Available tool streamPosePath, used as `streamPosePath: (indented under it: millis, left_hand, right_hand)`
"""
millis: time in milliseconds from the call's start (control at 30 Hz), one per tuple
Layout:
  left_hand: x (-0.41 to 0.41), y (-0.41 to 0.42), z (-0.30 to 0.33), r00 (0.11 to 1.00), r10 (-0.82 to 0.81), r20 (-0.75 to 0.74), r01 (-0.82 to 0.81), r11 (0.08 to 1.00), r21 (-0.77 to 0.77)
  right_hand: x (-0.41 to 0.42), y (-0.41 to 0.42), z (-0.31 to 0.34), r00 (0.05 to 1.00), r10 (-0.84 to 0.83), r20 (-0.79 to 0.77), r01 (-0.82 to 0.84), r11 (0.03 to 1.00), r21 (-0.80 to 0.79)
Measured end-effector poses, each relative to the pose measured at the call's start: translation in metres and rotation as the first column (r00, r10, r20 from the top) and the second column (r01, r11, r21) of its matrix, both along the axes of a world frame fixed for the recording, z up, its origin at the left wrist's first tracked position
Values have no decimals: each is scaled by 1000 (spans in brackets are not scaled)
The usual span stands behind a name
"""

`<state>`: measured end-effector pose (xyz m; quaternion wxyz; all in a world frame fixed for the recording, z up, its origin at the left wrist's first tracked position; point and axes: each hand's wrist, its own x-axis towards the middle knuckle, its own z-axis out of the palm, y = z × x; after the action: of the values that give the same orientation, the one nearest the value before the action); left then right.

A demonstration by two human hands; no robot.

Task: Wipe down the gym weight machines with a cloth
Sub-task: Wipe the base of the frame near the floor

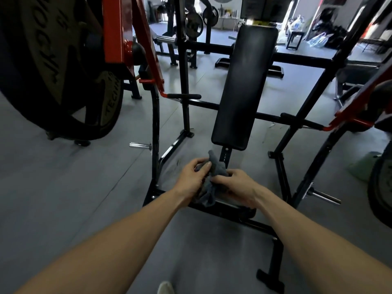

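Fingers of both hands pinch cloth [209,181] | grey, crumpled, bunched | over black seat [231,203]

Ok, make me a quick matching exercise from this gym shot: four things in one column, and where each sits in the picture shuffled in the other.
Things:
1. cloth
2. back pad
3. weight plate
4. shoe

Places:
A. bottom edge
B. upper left
C. centre, upright
D. held by the left hand and right hand

Pairs: 1-D, 2-C, 3-B, 4-A
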<state>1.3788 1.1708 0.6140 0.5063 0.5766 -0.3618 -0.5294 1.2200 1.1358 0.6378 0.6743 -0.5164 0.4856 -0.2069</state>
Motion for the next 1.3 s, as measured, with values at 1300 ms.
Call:
streamPosePath:
  millis: [1300]
  left_hand:
    - [154, 16, 50, 904, 204, -375, -132, 969, 208]
  right_hand:
    - [141, -46, 95, 893, -54, -447, -205, 836, -510]
